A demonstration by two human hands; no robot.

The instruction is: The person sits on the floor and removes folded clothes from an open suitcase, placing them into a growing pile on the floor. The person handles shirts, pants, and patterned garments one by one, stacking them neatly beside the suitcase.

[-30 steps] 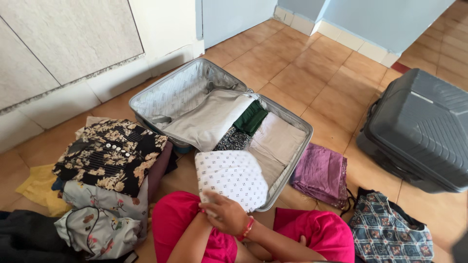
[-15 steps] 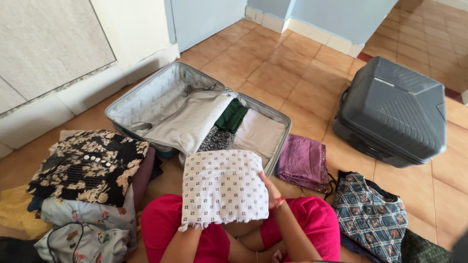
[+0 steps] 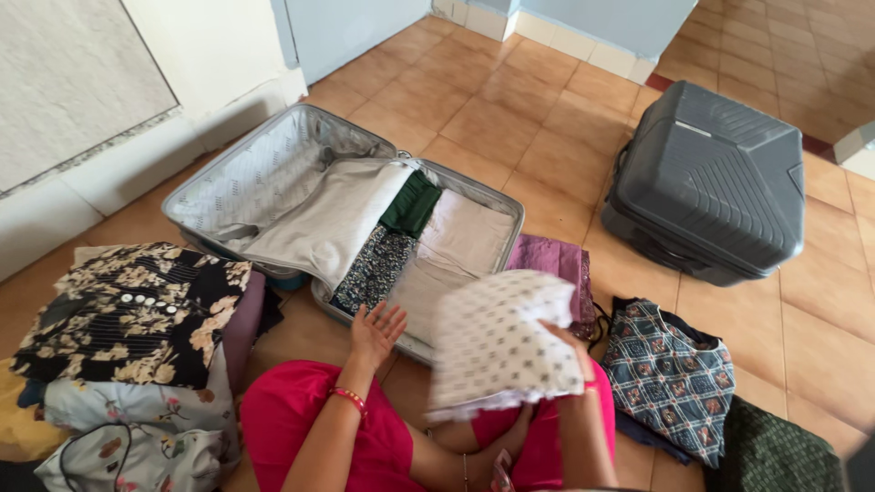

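The folded white patterned cloth (image 3: 501, 342) is up over your right knee, blurred, just in front of the open suitcase (image 3: 273, 164). Your right hand (image 3: 567, 342) grips its right edge, fingers closed on the fabric (mostly hidden behind it). Your left hand (image 3: 376, 330) is spread open, palm up, holding nothing, beside the suitcase rim. A purple cloth (image 3: 556, 264) and a checked blue garment (image 3: 670, 369) lie right, a clothes pile (image 3: 137, 319) left, on the orange tiled floor (image 3: 510, 109). A closed grey suitcase (image 3: 711, 178) stands beyond.
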